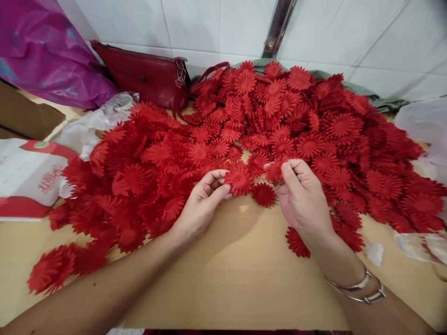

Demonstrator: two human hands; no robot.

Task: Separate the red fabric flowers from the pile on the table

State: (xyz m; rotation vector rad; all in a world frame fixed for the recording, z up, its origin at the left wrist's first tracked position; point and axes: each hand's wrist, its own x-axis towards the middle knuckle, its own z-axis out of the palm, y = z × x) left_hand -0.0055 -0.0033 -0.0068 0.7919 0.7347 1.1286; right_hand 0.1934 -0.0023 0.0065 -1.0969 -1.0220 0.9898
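Observation:
Between the thumb and fingers of my left hand point(206, 197) is a red fabric flower point(239, 178) with narrow petals, its face turned up. A smaller-looking red flower piece point(274, 171) is pinched by my right hand point(303, 195), partly covered by the fingers. Just below and between the hands, a darker red flower point(264, 194) lies on the table point(226, 288). Another loose flower point(297, 242) rests under my right wrist. Large heaps of the same flowers spread around both hands, a left heap point(139, 172) and a back-right heap point(335, 125).
A red handbag point(143, 74) leans against the white tiled wall point(195, 23). At the left are a purple bag point(52, 51), clear plastic point(87, 128) and a red-and-white package point(31, 177). Translucent plastic point(424, 123) stands at the right, near a white scrap point(375, 253).

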